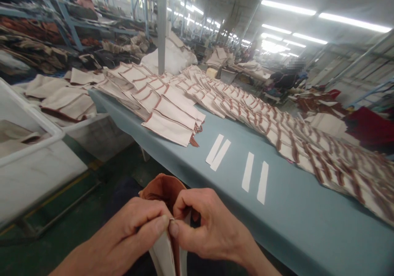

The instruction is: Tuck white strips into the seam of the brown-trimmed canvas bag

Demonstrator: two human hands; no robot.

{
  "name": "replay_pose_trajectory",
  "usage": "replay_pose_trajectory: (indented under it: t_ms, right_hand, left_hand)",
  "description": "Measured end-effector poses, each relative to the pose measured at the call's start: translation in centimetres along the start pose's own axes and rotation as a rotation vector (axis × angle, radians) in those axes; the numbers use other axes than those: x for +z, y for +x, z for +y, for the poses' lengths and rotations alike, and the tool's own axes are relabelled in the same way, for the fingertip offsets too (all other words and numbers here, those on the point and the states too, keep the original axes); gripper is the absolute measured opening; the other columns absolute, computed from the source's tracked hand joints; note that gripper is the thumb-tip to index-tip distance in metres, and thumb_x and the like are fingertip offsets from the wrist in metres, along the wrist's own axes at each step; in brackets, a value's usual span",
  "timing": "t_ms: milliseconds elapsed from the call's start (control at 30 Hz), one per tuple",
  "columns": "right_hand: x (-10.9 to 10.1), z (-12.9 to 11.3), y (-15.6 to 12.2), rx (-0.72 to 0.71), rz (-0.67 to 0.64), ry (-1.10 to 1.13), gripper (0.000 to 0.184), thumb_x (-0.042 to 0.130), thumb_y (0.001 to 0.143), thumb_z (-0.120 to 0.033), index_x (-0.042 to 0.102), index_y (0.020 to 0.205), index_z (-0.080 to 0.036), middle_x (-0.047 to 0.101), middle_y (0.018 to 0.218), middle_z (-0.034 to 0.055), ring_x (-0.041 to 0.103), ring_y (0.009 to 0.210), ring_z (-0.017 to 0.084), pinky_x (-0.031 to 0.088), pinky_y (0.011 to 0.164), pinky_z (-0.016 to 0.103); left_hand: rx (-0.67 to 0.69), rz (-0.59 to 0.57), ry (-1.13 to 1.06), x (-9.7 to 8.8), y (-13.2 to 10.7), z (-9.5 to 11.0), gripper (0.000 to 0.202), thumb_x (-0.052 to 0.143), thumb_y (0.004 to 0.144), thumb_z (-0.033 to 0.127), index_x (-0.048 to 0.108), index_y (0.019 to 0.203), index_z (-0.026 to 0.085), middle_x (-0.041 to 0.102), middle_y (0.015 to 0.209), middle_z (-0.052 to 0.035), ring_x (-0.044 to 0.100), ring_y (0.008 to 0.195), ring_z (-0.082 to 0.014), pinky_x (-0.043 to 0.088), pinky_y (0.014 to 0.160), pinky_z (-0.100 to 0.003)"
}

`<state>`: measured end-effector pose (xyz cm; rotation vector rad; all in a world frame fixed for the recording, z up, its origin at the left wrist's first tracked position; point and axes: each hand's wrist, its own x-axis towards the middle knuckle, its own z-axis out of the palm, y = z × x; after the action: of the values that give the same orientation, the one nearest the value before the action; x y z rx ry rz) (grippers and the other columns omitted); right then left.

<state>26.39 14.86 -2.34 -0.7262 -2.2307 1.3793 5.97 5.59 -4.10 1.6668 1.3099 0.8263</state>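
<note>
A cream fabric piece with a brown lining (164,188) stands gathered between my hands, near the table's front edge. My left hand (135,226) pinches its upper edge, thumb against the bent fingers. Right beside it, my right hand (209,222) pinches the same edge, so the two thumbs almost meet. The cream outer panels hang down below the fingers, and a brown strip shows between them. Both hands hide much of the piece, and its full shape cannot be made out.
The blue-green table (212,124) carries overlapping rows of cream pieces with brown edging (172,124). Several white strips (248,171) lie near its front. White bins (74,140) with more fabric stand at the left. A grey post (161,30) rises behind; a person (285,79) sits far back.
</note>
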Motion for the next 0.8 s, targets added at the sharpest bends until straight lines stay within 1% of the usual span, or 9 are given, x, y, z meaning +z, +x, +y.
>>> replay_pose_trajectory:
  t_ms: [67,133,200,267,367,467,567,667,800]
  right_hand:
    - [0.0,0.3,0.3,0.044,-0.053,0.054,0.021,0.075,0.083,-0.025,0.059,0.070,-0.021,0.057,0.066,-0.0064,0.049,0.059,0.010,0.039,0.061,0.023]
    - [-0.1,0.6,0.6,0.100,-0.120,0.138,0.025,0.078,0.086,-0.030,0.059,0.072,-0.021,0.055,0.065,-0.0069,0.046,0.057,0.010,0.036,0.055,0.022]
    - [-0.3,0.9,0.8,0.146,-0.194,0.225,0.031,0.082,0.089,-0.040,0.063,0.076,-0.020,0.054,0.064,-0.0073,0.044,0.056,0.009,0.033,0.051,0.021]
    - [-0.5,1.0,0.7,0.136,-0.227,0.241,0.031,0.082,0.092,-0.043,0.066,0.079,-0.020,0.055,0.066,-0.0071,0.043,0.055,0.009,0.033,0.050,0.020]
    - [-0.5,0.6,0.5,-0.005,-0.191,0.084,0.017,0.073,0.097,-0.030,0.070,0.083,-0.020,0.065,0.072,-0.0042,0.048,0.058,0.009,0.037,0.056,0.021]
    - [-0.2,0.2,0.5,-0.174,-0.094,-0.146,0.010,0.068,0.096,-0.020,0.071,0.086,-0.021,0.075,0.077,-0.0009,0.059,0.063,0.012,0.041,0.062,0.024]
    - [0.1,0.2,0.7,-0.281,-0.012,-0.346,0.010,0.066,0.095,-0.015,0.070,0.090,-0.022,0.080,0.079,0.0023,0.070,0.067,0.016,0.044,0.065,0.027]
    - [0.1,0.2,0.9,-0.334,-0.017,-0.437,0.010,0.064,0.098,-0.014,0.070,0.097,-0.022,0.083,0.084,0.0035,0.076,0.071,0.018,0.047,0.066,0.028]
    - [-0.3,0.1,0.9,-0.355,-0.072,-0.489,0.009,0.062,0.104,-0.018,0.067,0.100,-0.023,0.083,0.083,0.0022,0.076,0.070,0.017,0.046,0.061,0.027]
  left_hand:
    - [-0.010,-0.022,-0.096,0.0,0.0,-0.5,0.047,0.054,0.107,0.057,0.066,0.078,0.022,0.062,0.075,0.0028,0.057,0.070,-0.0146,0.045,0.064,-0.020]
    - [-0.036,-0.046,-0.131,-0.2,0.0,-0.9,0.046,0.058,0.104,0.058,0.066,0.078,0.021,0.056,0.073,0.0034,0.052,0.068,-0.0142,0.041,0.060,-0.020]
    - [-0.048,-0.094,-0.143,-0.5,0.0,-1.1,0.044,0.056,0.105,0.054,0.065,0.078,0.021,0.055,0.072,0.0035,0.051,0.068,-0.0138,0.040,0.061,-0.020]
    - [-0.039,-0.143,-0.173,-1.0,-0.1,-1.1,0.041,0.055,0.106,0.050,0.066,0.079,0.021,0.056,0.073,0.0036,0.051,0.068,-0.0135,0.041,0.062,-0.020]
    - [-0.030,-0.155,-0.136,-1.4,-0.3,-1.1,0.037,0.054,0.106,0.043,0.067,0.079,0.020,0.057,0.071,0.0037,0.051,0.065,-0.0128,0.040,0.060,-0.020]
    - [-0.005,-0.065,-0.006,-1.6,-0.3,-1.2,0.032,0.054,0.102,0.032,0.067,0.074,0.020,0.057,0.066,0.0050,0.051,0.062,-0.0112,0.037,0.060,-0.022]
    - [0.008,-0.018,0.042,-1.8,0.0,-1.1,0.030,0.052,0.099,0.028,0.066,0.073,0.021,0.055,0.065,0.0063,0.049,0.060,-0.0103,0.036,0.059,-0.022]
    - [-0.003,-0.028,0.026,-2.1,0.3,-0.7,0.029,0.053,0.099,0.030,0.065,0.073,0.021,0.053,0.064,0.0068,0.048,0.059,-0.0104,0.035,0.056,-0.021]
    - [-0.001,0.005,0.067,-2.2,0.3,-0.7,0.027,0.053,0.095,0.028,0.062,0.071,0.022,0.052,0.063,0.0069,0.048,0.059,-0.0106,0.035,0.056,-0.021]
